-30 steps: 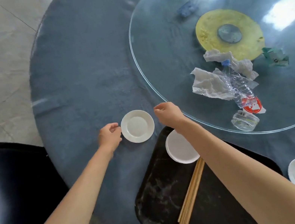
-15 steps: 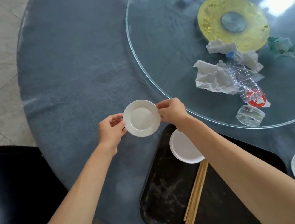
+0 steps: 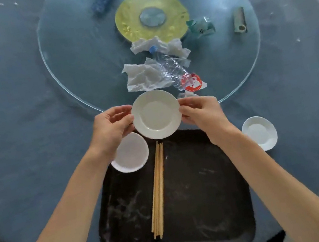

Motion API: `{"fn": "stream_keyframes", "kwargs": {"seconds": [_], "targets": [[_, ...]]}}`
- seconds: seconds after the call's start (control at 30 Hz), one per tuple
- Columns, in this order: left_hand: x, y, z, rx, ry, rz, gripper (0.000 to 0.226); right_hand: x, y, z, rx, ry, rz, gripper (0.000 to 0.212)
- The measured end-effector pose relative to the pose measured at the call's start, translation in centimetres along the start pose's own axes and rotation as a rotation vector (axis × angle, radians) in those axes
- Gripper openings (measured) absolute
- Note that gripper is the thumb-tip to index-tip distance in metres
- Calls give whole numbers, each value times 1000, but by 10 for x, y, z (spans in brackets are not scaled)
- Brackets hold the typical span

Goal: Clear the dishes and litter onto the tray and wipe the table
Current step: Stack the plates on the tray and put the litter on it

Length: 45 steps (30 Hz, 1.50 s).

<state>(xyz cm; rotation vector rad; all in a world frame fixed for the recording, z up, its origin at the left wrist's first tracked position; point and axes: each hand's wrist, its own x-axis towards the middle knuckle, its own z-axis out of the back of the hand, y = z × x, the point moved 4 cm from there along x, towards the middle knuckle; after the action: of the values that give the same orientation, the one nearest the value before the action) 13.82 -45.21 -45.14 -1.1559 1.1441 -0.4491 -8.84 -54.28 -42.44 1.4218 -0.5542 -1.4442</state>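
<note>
— Two hands held the one small white plate [image 3: 156,114]: the left hand [image 3: 109,127] pinched its left rim, the right hand [image 3: 200,111] pinched its right rim, fingers curled onto the edge on both sides. It hung above the far edge of the black tray [image 3: 201,194].

— Was any writing legible?

— Only a red label [image 3: 191,82] on the crushed clear plastic bottle [image 3: 168,67] with the blue cap, lying on the glass turntable [image 3: 74,76]. White marks showed on the label, but I could not read them.

— What else sat on the tray?

— Wooden chopsticks [image 3: 158,189] lay lengthwise near the middle, and a second white plate [image 3: 130,155] rested on the far left corner, partly covered by the left wrist and the held plate.

— And off the tray?

— A third white plate [image 3: 260,133] sat on the blue tablecloth [image 3: 12,104], just right of the tray. Crumpled white napkins [image 3: 144,76] lay touching the bottle. Something clear sat behind the held plate, mostly hidden. A teal wrapper [image 3: 200,28], a greenish tube [image 3: 239,20] and a blurred blue object [image 3: 101,1] were too unclear to identify.
</note>
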Motion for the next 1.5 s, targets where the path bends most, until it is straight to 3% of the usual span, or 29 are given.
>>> {"fn": "stream_keyframes", "kwargs": {"seconds": [0.33,0.6,0.77,1.23,1.5], "targets": [[-4,46,-246,163,180,93,12,-9,-91,226,186,-264,-92,22],[13,108,-360,520,197,62,15,12,-191,304,257,-470,-282,23],[15,126,-378,620,143,89,14,23,-221,307,258,-462,-370,34],[22,134,-378,656,112,145,10,31,-227,310,404,-448,-379,21],[-7,101,-335,353,115,171,12,4,-171,300,438,-318,-267,17]]}}
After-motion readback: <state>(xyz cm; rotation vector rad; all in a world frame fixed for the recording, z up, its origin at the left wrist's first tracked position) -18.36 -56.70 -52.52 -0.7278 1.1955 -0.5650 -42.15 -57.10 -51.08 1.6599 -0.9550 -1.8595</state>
